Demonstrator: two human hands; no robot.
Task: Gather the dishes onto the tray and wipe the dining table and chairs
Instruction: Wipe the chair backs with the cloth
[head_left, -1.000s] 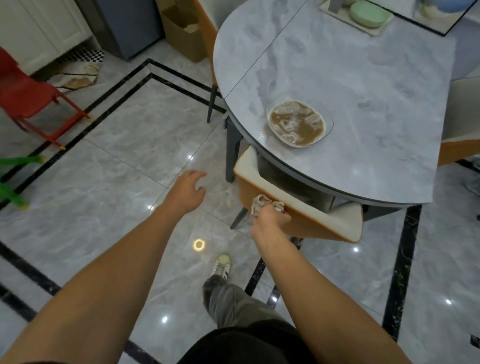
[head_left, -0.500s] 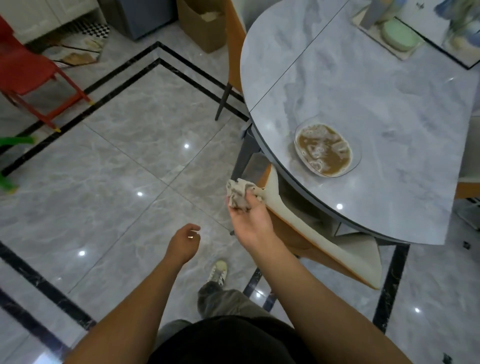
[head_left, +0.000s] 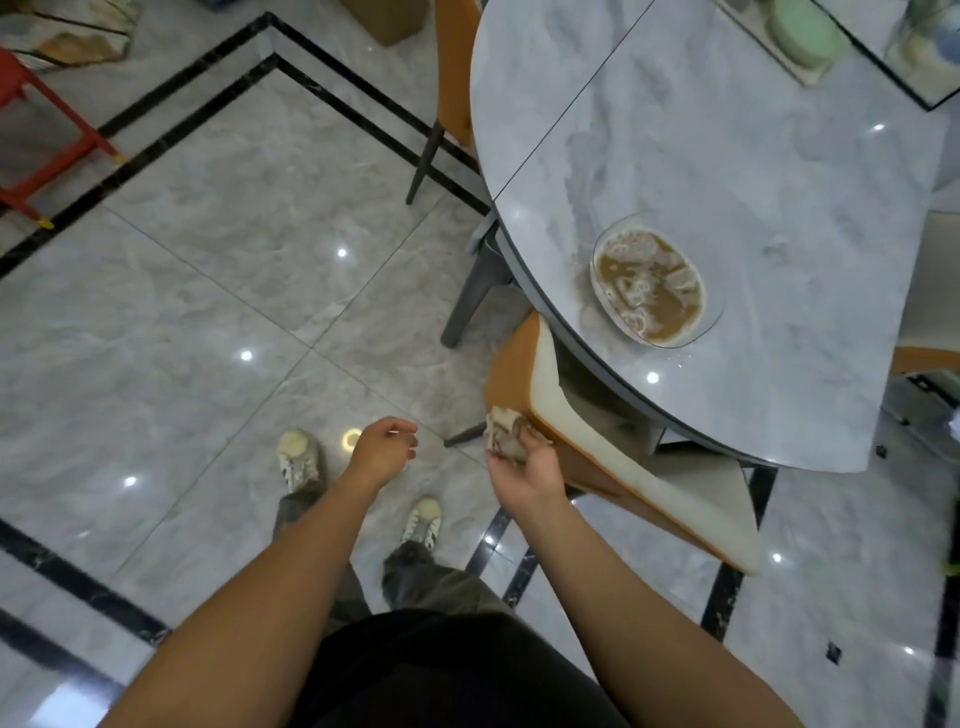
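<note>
My right hand grips a crumpled grey-beige cloth pressed against the outer corner of the backrest of an orange and cream chair, which is tucked under the grey marble table. A glass dish with brown leftovers stands near the table's near edge. At the far right of the table a tray carries a pale green dish. My left hand hangs loosely curled above the floor, holding nothing.
A second orange chair stands at the table's far left side. A red folding chair sits at the far left of the tiled floor. A cardboard box is by the top edge. My two feet stand beside the chair.
The cloth in my right hand has slid along the backrest's top edge to its left corner. My left hand has dropped nearer to my body. The view has shifted left of the table.
</note>
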